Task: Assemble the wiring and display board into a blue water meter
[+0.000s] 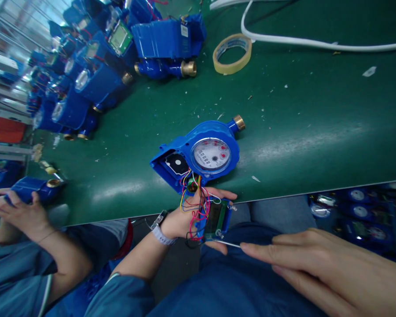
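My left hand, with a watch on its wrist, is closed around a blue housing holding a green circuit board with a dark display. Thin coloured wires run from it up into a blue water meter. The meter lies on the green table with its round dial facing up and its side compartment uncovered. My right hand grips a thin metal tool, whose handle is hidden by the fingers. The tool's tip reaches the housing's lower edge; contact there is unclear.
Many blue water meters crowd the table's far left. A yellow tape roll and a white cable lie at the back. At left, a co-worker's hand holds another meter. More meters sit below the table edge at right.
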